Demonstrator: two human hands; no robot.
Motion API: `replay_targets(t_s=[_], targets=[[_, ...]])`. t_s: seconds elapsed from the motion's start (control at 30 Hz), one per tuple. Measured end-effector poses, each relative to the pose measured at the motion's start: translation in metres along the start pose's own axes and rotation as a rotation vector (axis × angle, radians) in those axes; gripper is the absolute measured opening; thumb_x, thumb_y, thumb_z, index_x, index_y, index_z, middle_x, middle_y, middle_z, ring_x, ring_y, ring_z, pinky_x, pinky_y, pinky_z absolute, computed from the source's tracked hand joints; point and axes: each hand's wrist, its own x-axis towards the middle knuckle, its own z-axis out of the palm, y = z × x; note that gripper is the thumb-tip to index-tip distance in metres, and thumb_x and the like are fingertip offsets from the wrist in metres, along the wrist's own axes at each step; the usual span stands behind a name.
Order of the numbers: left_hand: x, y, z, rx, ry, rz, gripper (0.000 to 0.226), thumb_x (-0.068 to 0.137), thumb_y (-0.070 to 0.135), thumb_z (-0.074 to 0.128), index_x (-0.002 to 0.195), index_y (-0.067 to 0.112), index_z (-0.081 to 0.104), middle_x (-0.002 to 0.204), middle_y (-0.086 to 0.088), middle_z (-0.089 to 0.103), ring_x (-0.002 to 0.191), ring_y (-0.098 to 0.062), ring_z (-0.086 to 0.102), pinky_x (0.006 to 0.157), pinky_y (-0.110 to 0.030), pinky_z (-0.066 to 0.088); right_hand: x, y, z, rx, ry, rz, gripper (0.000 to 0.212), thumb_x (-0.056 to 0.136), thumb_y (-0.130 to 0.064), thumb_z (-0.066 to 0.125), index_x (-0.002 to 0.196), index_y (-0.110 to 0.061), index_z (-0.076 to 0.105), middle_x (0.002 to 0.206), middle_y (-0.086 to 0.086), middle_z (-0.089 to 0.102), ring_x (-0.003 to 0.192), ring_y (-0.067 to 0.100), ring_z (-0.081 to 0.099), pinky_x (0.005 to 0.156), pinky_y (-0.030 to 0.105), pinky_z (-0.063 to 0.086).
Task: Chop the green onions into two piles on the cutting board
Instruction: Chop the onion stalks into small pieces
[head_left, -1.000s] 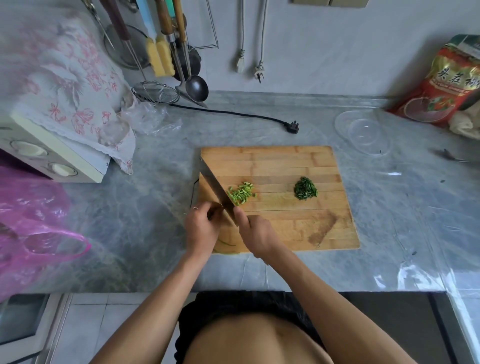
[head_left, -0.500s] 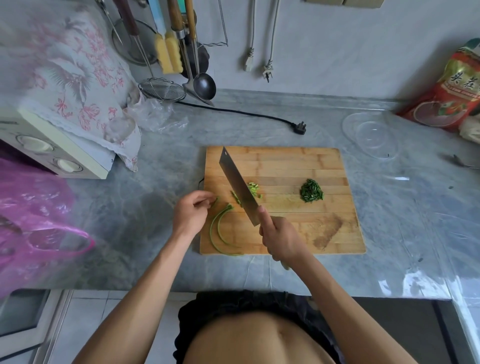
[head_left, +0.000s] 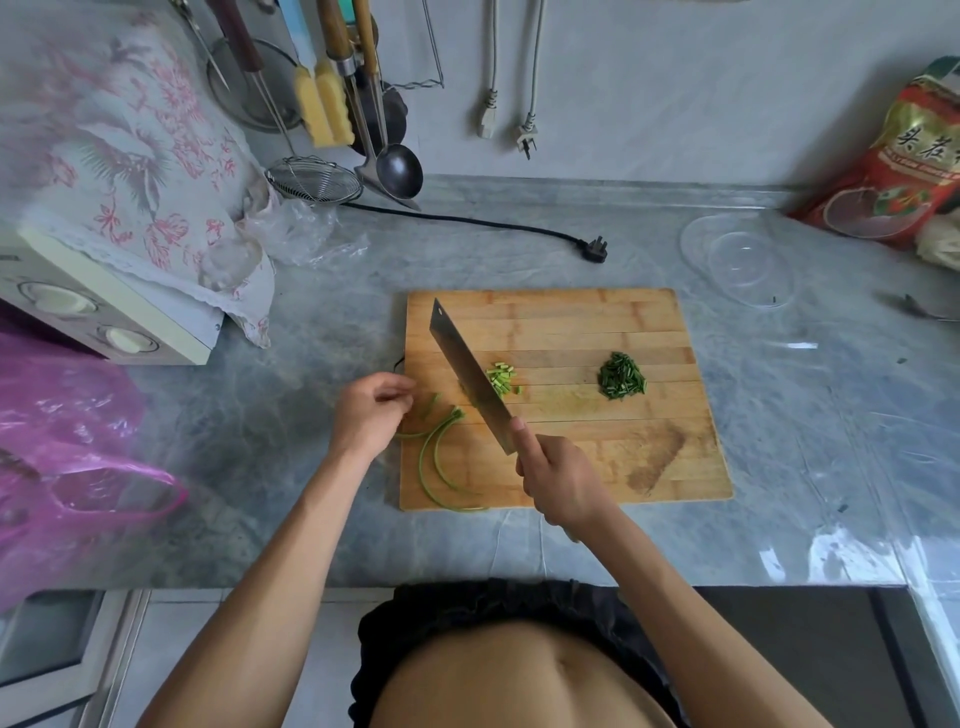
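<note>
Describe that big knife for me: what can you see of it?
The cleaver has a broad, rectangular blade of grey metal with a small hole near its far top corner. The right hand grips its handle, which is hidden inside the fist, with the forefinger laid along the blade's heel. The blade slants away to the left over the cutting board, just left of the pale green pile. Whether its edge touches the board cannot be told.

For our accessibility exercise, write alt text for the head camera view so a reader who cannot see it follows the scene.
A right hand holds a cleaver over a wooden board, beside a light pile of chopped green onion; a darker pile lies further right. The left hand rests at uncut stalks on the board's left edge, on a grey counter.
</note>
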Motion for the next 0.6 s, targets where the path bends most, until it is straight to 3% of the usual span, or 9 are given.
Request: replay_targets(t_s=[0.1, 0.27, 0.37, 0.43, 0.5, 0.53, 0.6], targets=[[-0.002, 0.003, 0.003, 0.253, -0.047, 0.120, 0.011, 0.087, 0.014, 0.073, 0.091, 0.024, 0.074, 0.090, 0.010, 0.070, 0.084, -0.001, 0.062, 0.079, -0.018, 0.048, -0.002, 0.001, -0.003, 0.011, 0.017, -0.004, 0.083, 0.087, -0.067, 0.024, 0.074, 0.008, 0.057, 0.057, 0.006, 0.050, 0.048, 0.015, 0.043, 0.050, 0.028, 0.038], [-0.005, 0.012, 0.014, 0.575, -0.034, 0.290, 0.010, 0.085, 0.020, 0.074, 0.092, 0.013, 0.077, 0.088, -0.001, 0.074, 0.081, -0.019, 0.068, 0.067, -0.026, 0.050, -0.002, 0.001, -0.005, 0.018, 0.029, -0.009, 0.085, 0.085, -0.067, 0.025, 0.075, 0.012, 0.054, 0.058, 0.009, 0.050, 0.049, 0.018, 0.042, 0.052, 0.030, 0.037], [0.000, 0.015, 0.016, 0.626, -0.042, 0.235, 0.008, 0.087, 0.017, 0.067, 0.086, 0.013, 0.074, 0.081, -0.001, 0.070, 0.075, -0.019, 0.064, 0.057, -0.025, 0.042, -0.002, -0.002, -0.005, 0.018, 0.033, -0.009, 0.080, 0.088, -0.067, 0.026, 0.071, 0.006, 0.054, 0.057, 0.006, 0.051, 0.048, 0.016, 0.043, 0.050, 0.028, 0.037], [0.005, 0.015, 0.011, 0.371, -0.061, 0.026, 0.007, 0.091, 0.018, 0.065, 0.091, 0.016, 0.072, 0.080, 0.003, 0.067, 0.075, -0.015, 0.061, 0.065, -0.026, 0.045, -0.002, -0.007, -0.005, 0.022, 0.029, -0.024, 0.077, 0.085, -0.070, 0.025, 0.069, 0.000, 0.054, 0.057, 0.005, 0.051, 0.048, 0.016, 0.044, 0.050, 0.028, 0.038], [0.008, 0.013, 0.001, -0.094, -0.059, -0.237, 0.008, 0.094, 0.013, 0.065, 0.097, 0.010, 0.070, 0.078, -0.001, 0.066, 0.071, -0.014, 0.060, 0.065, -0.026, 0.049, 0.000, -0.009, -0.005, 0.030, 0.026, -0.041, 0.078, 0.083, -0.072, 0.024, 0.068, -0.001, 0.052, 0.056, 0.006, 0.050, 0.049, 0.018, 0.045, 0.052, 0.030, 0.038], [0.007, 0.009, -0.007, -0.283, -0.056, -0.322, 0.006, 0.094, 0.010, 0.064, 0.097, 0.007, 0.069, 0.078, -0.004, 0.066, 0.069, -0.014, 0.060, 0.062, -0.025, 0.050, 0.001, -0.011, -0.004, 0.031, 0.023, -0.048, 0.079, 0.082, -0.072, 0.024, 0.067, 0.000, 0.051, 0.055, 0.006, 0.050, 0.049, 0.018, 0.044, 0.052, 0.031, 0.039], [0.006, -0.004, -0.022, -0.428, -0.029, -0.359, 0.005, 0.095, 0.005, 0.062, 0.091, 0.006, 0.066, 0.080, -0.007, 0.067, 0.065, -0.013, 0.060, 0.057, -0.020, 0.052, 0.003, -0.014, -0.002, 0.034, 0.015, -0.060, 0.084, 0.081, -0.074, 0.024, 0.068, 0.005, 0.051, 0.054, 0.005, 0.050, 0.049, 0.019, 0.045, 0.052, 0.031, 0.039]])
